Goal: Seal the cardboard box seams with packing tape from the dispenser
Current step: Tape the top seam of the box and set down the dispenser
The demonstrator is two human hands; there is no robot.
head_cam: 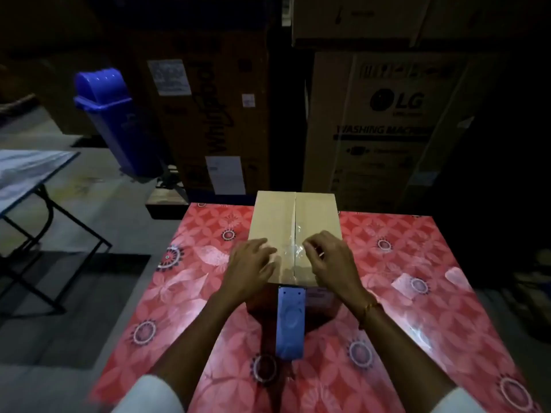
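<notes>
A closed brown cardboard box (pixel 274 216) stands at the far middle of a table with a red flowered cover (pixel 402 293). Clear packing tape (pixel 293 248) lies crinkled along the near part of the box's centre seam. My left hand (pixel 252 265) rests flat on the left flap, fingers spread beside the tape. On the right flap my right hand (pixel 326 257) has its fingers curled, fingertips at the tape's edge. A blue tape dispenser (pixel 290 321) stands on the table against the box's near side, between my forearms, untouched.
A blue swing-lid bin (pixel 116 117) stands on the floor at the back left. Large appliance cartons (pixel 384 120) form a wall behind the table. A folding table (pixel 32 171) stands at the left. The room is dim.
</notes>
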